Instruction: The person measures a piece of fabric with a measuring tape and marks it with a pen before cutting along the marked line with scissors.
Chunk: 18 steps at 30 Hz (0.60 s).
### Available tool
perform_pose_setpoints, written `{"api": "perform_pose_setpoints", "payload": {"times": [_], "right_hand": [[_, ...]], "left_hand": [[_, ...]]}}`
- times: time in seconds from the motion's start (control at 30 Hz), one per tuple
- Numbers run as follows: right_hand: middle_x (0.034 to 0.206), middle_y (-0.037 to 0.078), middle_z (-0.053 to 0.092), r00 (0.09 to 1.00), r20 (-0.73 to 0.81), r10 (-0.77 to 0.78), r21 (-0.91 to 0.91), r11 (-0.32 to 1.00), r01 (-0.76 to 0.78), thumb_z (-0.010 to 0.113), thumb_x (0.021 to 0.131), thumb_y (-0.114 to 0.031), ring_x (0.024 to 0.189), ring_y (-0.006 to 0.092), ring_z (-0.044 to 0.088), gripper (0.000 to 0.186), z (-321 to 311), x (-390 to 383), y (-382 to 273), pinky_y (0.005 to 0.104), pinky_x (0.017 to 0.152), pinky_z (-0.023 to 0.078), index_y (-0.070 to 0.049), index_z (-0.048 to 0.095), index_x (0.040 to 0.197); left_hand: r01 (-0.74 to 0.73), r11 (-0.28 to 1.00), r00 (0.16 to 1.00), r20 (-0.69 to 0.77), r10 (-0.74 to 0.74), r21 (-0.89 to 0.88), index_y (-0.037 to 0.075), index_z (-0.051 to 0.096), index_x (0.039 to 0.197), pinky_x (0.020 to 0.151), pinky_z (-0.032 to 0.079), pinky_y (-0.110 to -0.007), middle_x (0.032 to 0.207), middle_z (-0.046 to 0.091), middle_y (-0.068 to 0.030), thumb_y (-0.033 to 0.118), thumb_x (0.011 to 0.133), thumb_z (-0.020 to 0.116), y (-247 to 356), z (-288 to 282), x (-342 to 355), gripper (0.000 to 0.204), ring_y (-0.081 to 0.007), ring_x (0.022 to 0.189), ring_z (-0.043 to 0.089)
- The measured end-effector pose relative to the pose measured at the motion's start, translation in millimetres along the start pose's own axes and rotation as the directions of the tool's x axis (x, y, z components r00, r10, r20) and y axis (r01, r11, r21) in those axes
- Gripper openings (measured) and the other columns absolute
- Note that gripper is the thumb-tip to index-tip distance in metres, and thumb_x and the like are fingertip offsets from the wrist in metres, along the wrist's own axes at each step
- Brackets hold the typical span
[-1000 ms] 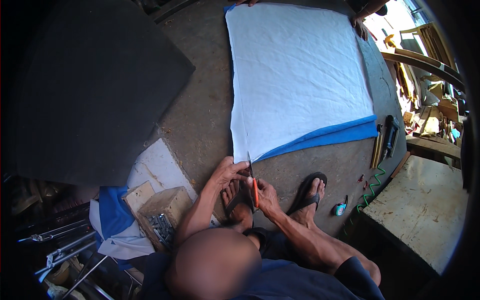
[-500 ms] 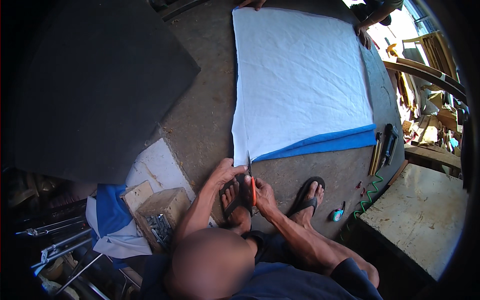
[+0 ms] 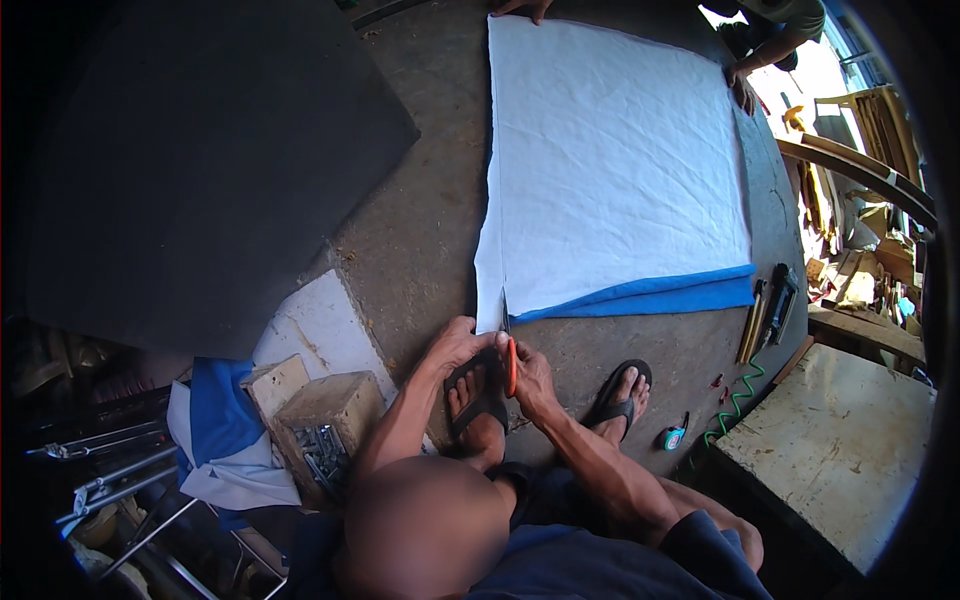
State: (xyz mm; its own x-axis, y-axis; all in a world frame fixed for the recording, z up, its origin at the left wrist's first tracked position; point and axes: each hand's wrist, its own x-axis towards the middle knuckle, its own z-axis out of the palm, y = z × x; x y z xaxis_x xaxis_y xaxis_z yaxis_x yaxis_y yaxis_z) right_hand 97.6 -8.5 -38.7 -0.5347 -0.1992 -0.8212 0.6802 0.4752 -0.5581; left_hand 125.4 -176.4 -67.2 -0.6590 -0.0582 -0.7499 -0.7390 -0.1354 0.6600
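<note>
A large sheet of cloth (image 3: 620, 160), white on top and blue underneath, lies flat on the floor, with its near edge folded up into a blue strip (image 3: 640, 292). My right hand (image 3: 527, 375) grips orange-handled scissors (image 3: 512, 367), whose blades reach into the cloth's near left corner beside a thin dark line running along the left side. My left hand (image 3: 458, 347) pinches the narrow white strip left of the blades. At the far edge, another person's hand (image 3: 525, 10) touches the cloth's left corner, and their other hand (image 3: 742, 90) rests by the right corner.
Right of my feet are a tape measure (image 3: 674, 434), a green coiled hose (image 3: 738, 400), dark tools (image 3: 780, 305) and a worn board (image 3: 825, 450). To the left stand a wooden box of metal pieces (image 3: 322, 455), bundled blue and white cloth (image 3: 225, 430) and a large dark panel (image 3: 220, 180).
The view has shifted slightly, so the cloth's far end sits further right. Both hands keep their hold at the near left corner, and the scissors have moved only a little.
</note>
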Motion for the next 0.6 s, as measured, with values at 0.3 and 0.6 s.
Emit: {"api": "perform_pose_setpoints", "payload": {"times": [0.3,0.6], "right_hand": [[0.074,-0.001,0.058,1.000,0.005,-0.029,0.059,0.998,0.029,0.061,0.093,-0.062,0.067,0.0080,0.050,0.058,2.5,15.0,-4.0,0.0258,0.058,0.039,-0.005,0.066,0.086],[0.072,-0.004,0.056,0.998,0.055,-0.026,0.107,0.994,0.020,0.060,0.093,-0.064,0.064,0.0068,0.049,0.057,8.4,14.9,-28.3,0.0236,0.056,0.038,-0.008,0.066,0.087]], "left_hand": [[-0.207,0.969,0.976,0.033,0.214,-0.136,0.001,0.071,0.083,0.054,0.045,-0.035,0.067,0.064,-0.0061,0.017,0.080,0.064,29.9,-1.5,-22.9,0.018,-0.0168,0.058,0.060],[-0.254,0.953,0.966,0.000,0.257,-0.167,0.004,0.072,0.091,0.050,0.044,-0.035,0.069,0.065,-0.0063,0.018,0.085,0.068,-39.0,-0.3,15.3,0.016,-0.0151,0.056,0.057]]}}
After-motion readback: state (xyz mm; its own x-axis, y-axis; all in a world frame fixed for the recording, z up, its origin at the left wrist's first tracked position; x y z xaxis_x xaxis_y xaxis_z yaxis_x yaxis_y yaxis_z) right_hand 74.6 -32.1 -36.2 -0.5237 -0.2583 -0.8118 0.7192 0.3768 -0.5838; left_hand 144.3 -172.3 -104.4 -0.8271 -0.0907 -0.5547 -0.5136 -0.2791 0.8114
